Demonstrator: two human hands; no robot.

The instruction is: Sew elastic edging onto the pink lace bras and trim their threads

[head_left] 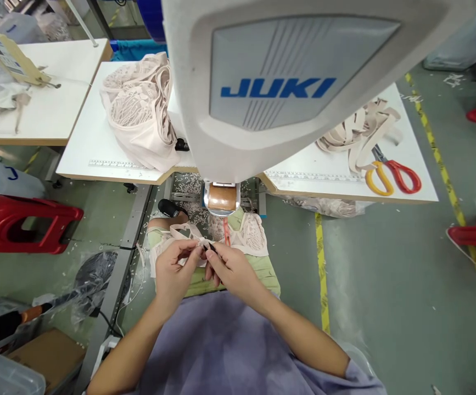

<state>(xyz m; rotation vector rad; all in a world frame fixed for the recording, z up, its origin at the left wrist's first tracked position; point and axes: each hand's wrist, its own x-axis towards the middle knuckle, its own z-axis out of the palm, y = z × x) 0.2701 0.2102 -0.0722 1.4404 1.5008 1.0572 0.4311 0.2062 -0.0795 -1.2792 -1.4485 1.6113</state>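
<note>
My left hand and my right hand meet over my lap, both pinched on a beige lace garment piece with thin straps. The right fingers also hold a small dark tool with an orange handle sticking up; I cannot make out its type. The piece lies across my green-clad knees, right below the head of a white JUKI sewing machine.
A pile of beige lace garments sits on the white table at left. Beige elastic strips and red-and-yellow scissors lie on the right table. Red stools stand at both sides; a yellow floor line runs beside me.
</note>
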